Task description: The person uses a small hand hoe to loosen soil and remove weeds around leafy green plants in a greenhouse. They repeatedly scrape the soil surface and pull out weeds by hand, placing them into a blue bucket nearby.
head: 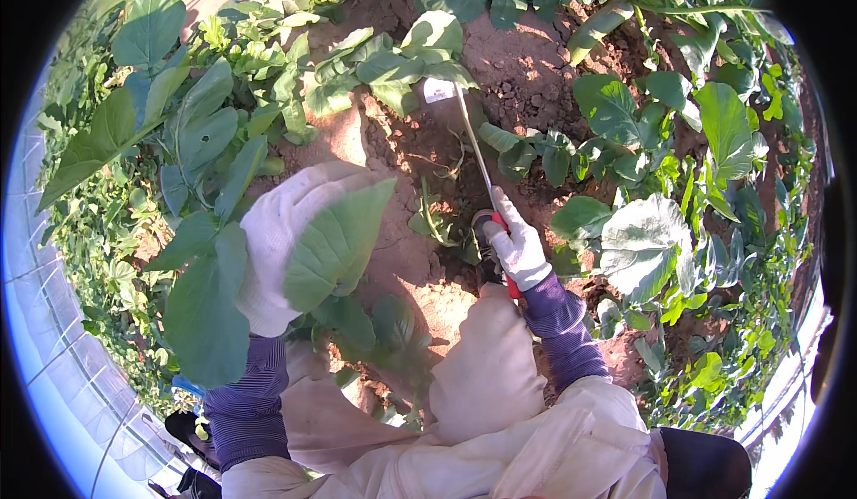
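Note:
My right hand [519,248], in a white knit glove, is closed on the red handle of a long-shafted hand hoe [477,144]. The tool's metal blade [439,90] lies at the upper centre, against the leaves of a low broad-leaved plant [395,64]. To the left, my gloved left hand [288,238] is at a leafy plant with large green leaves [211,305]. One broad leaf [341,244] covers part of that hand, so its fingers and any grip are partly hidden. Loose roots and a wilted stem [432,214] lie on the soil between the hands.
Reddish-brown soil [502,50] shows between the plants. Dense leafy growth [723,164] stands on the right, and more greenery [120,244] on the left beside a translucent sheet wall [53,338]. A dark shoe [483,231] is by my right hand.

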Demonstrator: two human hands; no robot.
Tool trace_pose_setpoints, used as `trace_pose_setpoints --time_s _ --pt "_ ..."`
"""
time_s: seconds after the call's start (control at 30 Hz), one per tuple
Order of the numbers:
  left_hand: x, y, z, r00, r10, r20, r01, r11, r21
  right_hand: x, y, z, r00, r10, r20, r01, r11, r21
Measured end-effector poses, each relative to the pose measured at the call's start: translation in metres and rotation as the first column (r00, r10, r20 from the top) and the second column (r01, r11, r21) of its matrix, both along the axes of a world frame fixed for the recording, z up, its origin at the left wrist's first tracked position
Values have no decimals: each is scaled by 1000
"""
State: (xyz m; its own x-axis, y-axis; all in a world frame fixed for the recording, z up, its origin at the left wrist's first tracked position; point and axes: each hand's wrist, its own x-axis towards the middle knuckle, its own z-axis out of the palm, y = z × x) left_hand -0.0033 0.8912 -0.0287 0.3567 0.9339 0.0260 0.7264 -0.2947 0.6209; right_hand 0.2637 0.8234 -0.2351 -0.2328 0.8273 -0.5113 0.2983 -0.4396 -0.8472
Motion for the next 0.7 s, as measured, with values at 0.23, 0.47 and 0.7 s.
trace_pose_setpoints --time_s 0.23,0.47,0.7 --pt "91 -38 -164 549 -691 -470 278 682 -677 -8 20 46 918 -222 -327 176 970 -165" --pt "112 -44 -261 353 -805 -476 238 570 -787 15 14 46 926 -164 -341 164 986 -28" --pt "81 37 -259 734 -108 -671 -316 820 -477 32 10 27 965 -114 -238 135 988 73"
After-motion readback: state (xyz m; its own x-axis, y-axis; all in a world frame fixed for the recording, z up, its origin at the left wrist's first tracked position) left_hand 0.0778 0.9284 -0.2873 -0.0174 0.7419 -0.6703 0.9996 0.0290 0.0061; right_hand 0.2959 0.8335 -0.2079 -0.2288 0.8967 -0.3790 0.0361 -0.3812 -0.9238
